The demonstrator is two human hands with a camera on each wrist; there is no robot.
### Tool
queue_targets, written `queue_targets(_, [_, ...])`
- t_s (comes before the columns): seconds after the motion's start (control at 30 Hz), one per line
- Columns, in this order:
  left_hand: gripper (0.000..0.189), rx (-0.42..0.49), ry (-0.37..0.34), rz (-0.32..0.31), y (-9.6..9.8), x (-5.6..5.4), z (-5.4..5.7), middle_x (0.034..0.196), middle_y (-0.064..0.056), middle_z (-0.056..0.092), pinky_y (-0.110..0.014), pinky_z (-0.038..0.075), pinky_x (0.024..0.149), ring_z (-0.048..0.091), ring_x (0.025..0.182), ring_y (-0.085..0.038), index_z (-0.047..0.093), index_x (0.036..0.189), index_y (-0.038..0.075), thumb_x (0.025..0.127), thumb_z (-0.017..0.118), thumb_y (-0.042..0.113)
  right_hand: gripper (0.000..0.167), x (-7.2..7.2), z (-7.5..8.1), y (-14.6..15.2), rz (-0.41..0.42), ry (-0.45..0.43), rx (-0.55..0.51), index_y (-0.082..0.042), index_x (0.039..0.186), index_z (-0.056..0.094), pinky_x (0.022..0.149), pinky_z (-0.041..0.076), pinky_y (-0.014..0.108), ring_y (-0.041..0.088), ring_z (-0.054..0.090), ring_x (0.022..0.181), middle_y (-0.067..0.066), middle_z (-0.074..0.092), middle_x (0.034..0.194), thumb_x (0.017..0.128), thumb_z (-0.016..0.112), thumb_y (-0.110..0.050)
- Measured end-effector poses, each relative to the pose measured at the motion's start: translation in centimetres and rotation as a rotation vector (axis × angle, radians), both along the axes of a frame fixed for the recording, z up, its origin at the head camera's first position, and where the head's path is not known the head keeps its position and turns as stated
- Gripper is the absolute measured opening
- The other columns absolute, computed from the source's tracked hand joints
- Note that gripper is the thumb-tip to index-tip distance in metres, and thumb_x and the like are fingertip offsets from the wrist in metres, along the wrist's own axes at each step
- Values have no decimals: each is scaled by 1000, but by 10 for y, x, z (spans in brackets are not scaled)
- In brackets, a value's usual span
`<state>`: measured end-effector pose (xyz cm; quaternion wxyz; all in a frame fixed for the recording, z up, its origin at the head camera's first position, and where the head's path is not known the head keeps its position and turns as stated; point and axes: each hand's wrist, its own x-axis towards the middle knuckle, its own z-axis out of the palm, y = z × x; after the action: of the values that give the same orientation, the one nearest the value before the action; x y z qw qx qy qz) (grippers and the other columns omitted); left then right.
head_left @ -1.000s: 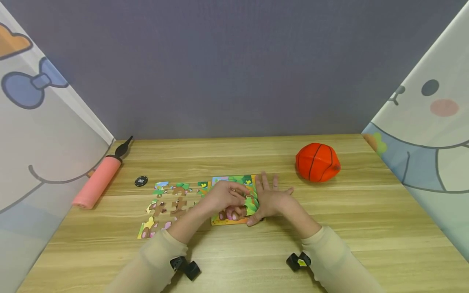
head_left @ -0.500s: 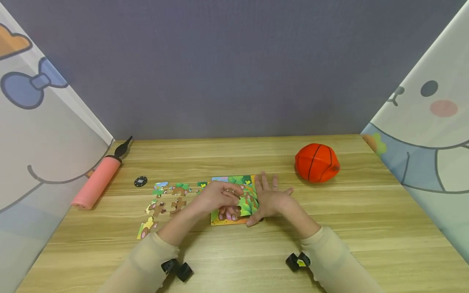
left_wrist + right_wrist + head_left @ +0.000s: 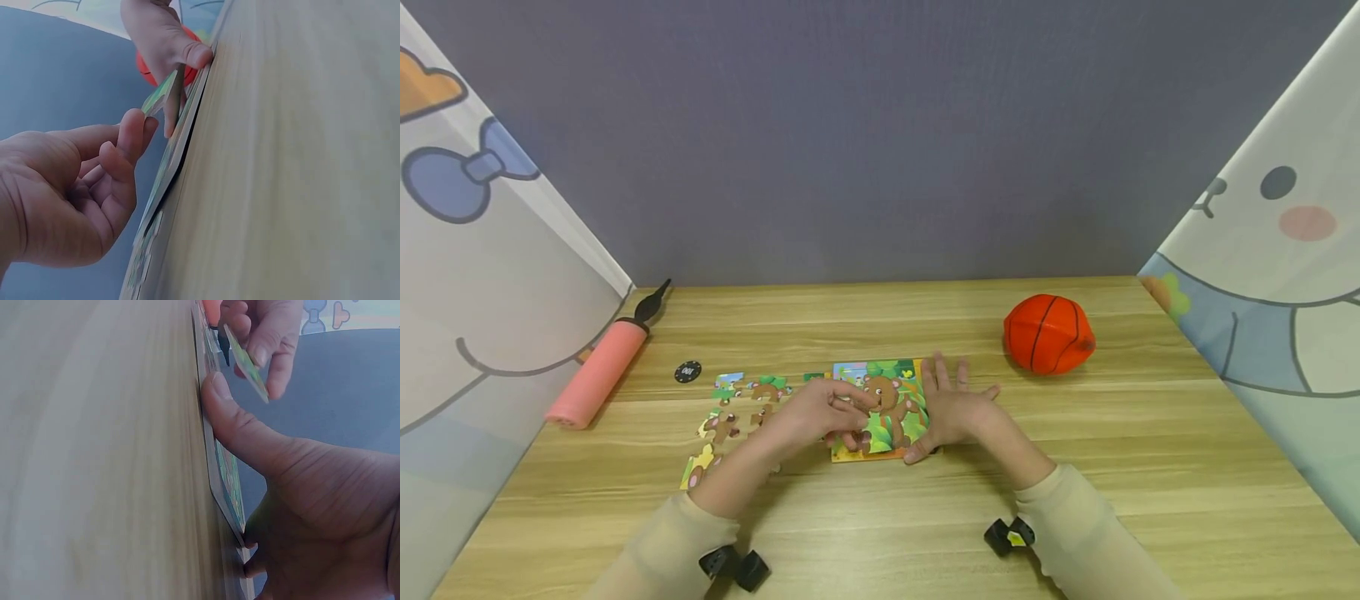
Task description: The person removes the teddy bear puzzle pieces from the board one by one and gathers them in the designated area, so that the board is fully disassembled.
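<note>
My left hand [image 3: 820,412] pinches a green jigsaw piece [image 3: 159,95] between thumb and fingers. In the right wrist view, the piece [image 3: 247,365] is tilted and raised above the puzzle board [image 3: 891,455]. That board lies flat and shows a brown bear among leaves. Over its right edge rests my right hand [image 3: 953,412], fingers spread, with the thumb [image 3: 220,394] at the near edge. Part of the board's left side is hidden behind the left hand.
Several loose jigsaw pieces [image 3: 721,427] lie left of the board, some under the left forearm. Farther left are a black round chip [image 3: 688,372] and a pink hand pump [image 3: 601,371]. A dented red ball [image 3: 1048,335] sits at the back right, before the grey wall [image 3: 880,150].
My left hand has moved left across the board with the green jigsaw piece, uncovering the bear picture. The right hand has stayed on the board's right edge.
</note>
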<state>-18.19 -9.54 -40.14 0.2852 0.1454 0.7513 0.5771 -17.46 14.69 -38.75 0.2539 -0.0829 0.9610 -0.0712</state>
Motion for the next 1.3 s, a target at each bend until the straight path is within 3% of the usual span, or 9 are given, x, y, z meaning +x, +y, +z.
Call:
queue_targets(0.3, [30, -30, 19, 7, -18, 4, 0, 97, -10, 76, -22, 44, 49, 70, 61, -22, 71, 122, 3, 92, 73, 7, 150, -1, -2, 1, -3, 4, -9, -4, 161, -2, 90, 7, 91, 54, -12, 146, 19, -15, 166, 59, 86, -71])
queue_targets(0.7, [32, -41, -8, 29, -41, 14, 0, 79, -17, 73, -20, 38, 46, 67, 58, -19, 70, 124, 5, 92, 74, 12, 150, 0, 0, -1, 0, 8, -8, -3, 161, -1, 91, 8, 91, 54, -11, 147, 19, -13, 166, 59, 86, -70])
queue_targets(1.1, [34, -18, 6, 13, -63, 17, -3, 98, -15, 75, -18, 36, 42, 68, 57, -22, 68, 124, 0, 93, 73, 11, 150, -1, 0, -1, -1, 0, -6, -4, 161, -3, 91, 7, 91, 53, -12, 147, 19, -14, 166, 59, 85, -71])
queue_targets(1.3, [33, -30, -29, 12, -70, 16, -3, 81, -19, 73, -20, 32, 36, 55, 43, -11, 68, 124, 0, 93, 73, 12, 150, -1, 0, 0, 1, 5, -11, -4, 161, -2, 91, 8, 91, 53, -11, 147, 19, -14, 166, 60, 85, -71])
